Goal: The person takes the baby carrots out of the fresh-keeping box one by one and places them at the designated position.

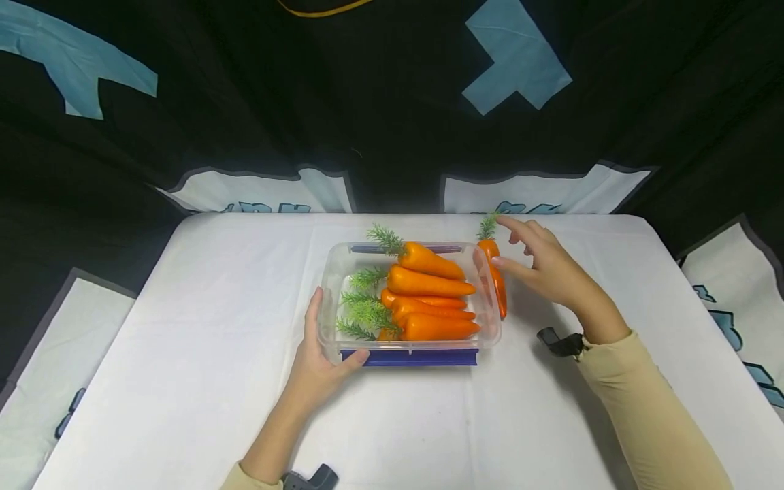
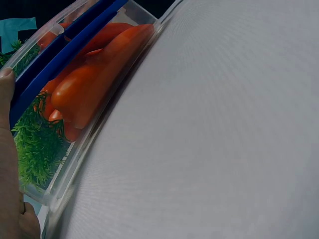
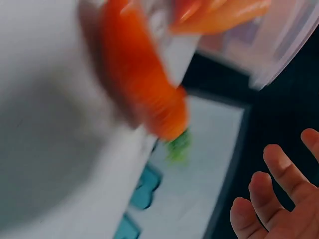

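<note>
A clear plastic container (image 1: 327,306) with blue clips stands on the table, holding several orange carrots (image 1: 431,280) with green tops. My left hand (image 1: 321,361) grips its left front corner, thumb over the front rim and fingers along the left wall. In the left wrist view the thumb lies by the blue clip (image 2: 65,59). One more carrot (image 1: 499,292) lies outside, against the right wall of the container. My right hand (image 1: 542,262) hovers just right of that carrot, fingers spread and nothing held. The right wrist view shows the fingers (image 3: 279,167) apart from the blurred carrot (image 3: 144,74).
A white cloth covers the table (image 1: 202,327). Behind the far edge hangs a black curtain (image 1: 392,122) with white and blue patterns. Dark wrist devices (image 1: 560,341) sit at both sleeves.
</note>
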### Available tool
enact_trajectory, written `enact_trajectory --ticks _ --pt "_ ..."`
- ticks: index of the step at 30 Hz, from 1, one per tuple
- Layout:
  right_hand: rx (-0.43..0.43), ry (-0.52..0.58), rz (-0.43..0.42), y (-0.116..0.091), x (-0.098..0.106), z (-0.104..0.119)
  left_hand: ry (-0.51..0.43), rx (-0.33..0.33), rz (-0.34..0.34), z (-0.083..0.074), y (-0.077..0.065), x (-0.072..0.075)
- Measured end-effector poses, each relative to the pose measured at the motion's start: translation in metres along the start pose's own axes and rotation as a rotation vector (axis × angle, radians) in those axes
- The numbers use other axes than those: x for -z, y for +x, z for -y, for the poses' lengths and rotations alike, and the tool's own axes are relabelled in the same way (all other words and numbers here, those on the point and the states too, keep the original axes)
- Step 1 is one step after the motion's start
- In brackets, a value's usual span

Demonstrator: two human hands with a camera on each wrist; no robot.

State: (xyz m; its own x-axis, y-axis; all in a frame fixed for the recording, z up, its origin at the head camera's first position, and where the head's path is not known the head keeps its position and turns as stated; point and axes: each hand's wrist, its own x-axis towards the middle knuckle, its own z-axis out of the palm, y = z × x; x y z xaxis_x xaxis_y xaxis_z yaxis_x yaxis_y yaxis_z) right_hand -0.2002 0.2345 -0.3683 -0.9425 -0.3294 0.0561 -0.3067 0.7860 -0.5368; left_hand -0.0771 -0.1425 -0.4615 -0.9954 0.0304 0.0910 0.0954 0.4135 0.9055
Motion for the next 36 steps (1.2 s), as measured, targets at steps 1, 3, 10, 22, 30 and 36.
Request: enact_trajectory --ticks 1,3,10,22,30,36 --pt "0.017 -0.001 0.011 0.000 0.000 0.006 0.001 -0.001 -0.001 0.000 0.000 0.000" --pt "0.054 -0.008 0.036 -0.001 -0.002 0.019 0.003 0.000 -0.001 0.000 0.000 0.000" --pt "0.138 -0.047 0.110 0.010 -0.016 0.049 0.003 0.002 -0.001 0.002 0.000 -0.001" --pt "0.421 -0.335 0.097 0.030 -0.037 0.063 -0.003 0.002 0.001 0.004 0.000 -0.001" --pt "0.493 -0.440 0.140 0.034 -0.037 0.071 0.011 -0.003 -0.005 0.003 0.000 0.000" --pt "0.558 -0.505 0.113 0.037 -0.040 0.075 0.009 -0.006 -0.005 0.003 0.000 0.000"
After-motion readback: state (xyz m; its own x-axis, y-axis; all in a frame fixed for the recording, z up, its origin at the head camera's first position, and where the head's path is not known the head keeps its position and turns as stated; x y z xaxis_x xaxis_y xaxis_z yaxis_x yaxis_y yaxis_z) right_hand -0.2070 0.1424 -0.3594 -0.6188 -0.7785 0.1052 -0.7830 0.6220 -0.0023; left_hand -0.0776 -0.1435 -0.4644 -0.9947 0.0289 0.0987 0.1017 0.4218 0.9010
